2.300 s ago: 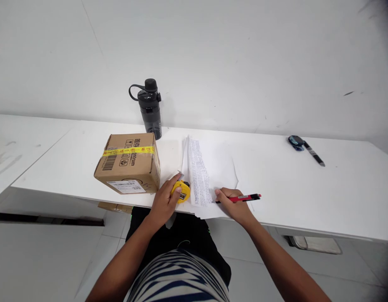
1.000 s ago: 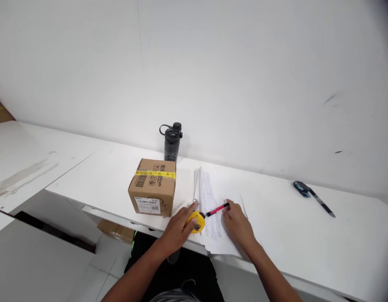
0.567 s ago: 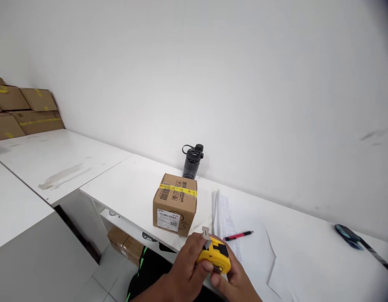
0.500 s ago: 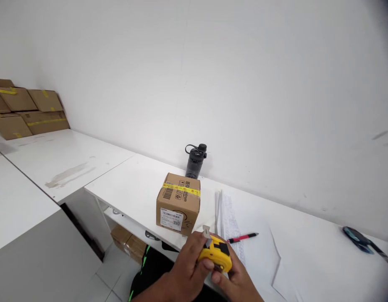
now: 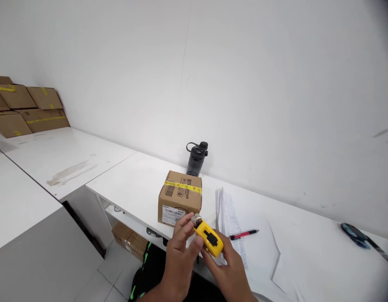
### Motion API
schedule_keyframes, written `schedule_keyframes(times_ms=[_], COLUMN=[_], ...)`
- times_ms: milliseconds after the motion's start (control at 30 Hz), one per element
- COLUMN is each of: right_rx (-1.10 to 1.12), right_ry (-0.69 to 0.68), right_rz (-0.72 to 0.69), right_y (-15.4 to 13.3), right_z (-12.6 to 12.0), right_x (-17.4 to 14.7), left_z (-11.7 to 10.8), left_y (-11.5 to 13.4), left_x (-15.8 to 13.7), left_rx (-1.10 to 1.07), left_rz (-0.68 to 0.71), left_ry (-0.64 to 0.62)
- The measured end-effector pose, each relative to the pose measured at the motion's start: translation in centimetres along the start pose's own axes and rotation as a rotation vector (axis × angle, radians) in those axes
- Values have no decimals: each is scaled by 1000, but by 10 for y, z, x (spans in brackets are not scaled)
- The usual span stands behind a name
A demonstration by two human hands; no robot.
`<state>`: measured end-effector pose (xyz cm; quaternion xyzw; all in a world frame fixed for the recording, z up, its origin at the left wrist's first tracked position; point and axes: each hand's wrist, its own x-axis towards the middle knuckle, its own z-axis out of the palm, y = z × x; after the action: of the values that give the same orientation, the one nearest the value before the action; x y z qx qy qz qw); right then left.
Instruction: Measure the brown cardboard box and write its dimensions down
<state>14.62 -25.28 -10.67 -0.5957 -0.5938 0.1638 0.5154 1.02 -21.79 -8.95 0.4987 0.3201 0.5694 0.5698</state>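
My right hand [image 5: 227,268] is wrapped round a yellow tape measure [image 5: 209,238] with a black patch on its case. The fingertips of my left hand [image 5: 181,260] touch the metal end of the tape, and its thumb presses on the near side of the case. Just beyond my left fingers stands a closed cardboard box [image 5: 178,199], sealed with yellow tape. My left hand covers part of the white label on its front.
Behind the box is a dark water bottle [image 5: 197,159]. Paper sheets [image 5: 260,251] lie to the right, with a red and black pen [image 5: 244,234] on them. A roll of tape [image 5: 354,235] is at far right. Cardboard boxes [image 5: 45,119] are stacked far left.
The tape measure has turned in my hands, so its narrow edge with the black patch now faces up. My left fingers have shifted forward and straightened around the metal tape end.
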Motion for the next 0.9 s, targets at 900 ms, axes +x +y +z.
schedule_keyframes(times_ms=[900], right_rx=[214], right_ry=[38], right_rz=[10], right_y=[25], right_z=[-99], right_x=[115], left_z=[-102], left_y=[78], left_x=[177], left_rx=[628], left_rz=[-225], left_ry=[-97])
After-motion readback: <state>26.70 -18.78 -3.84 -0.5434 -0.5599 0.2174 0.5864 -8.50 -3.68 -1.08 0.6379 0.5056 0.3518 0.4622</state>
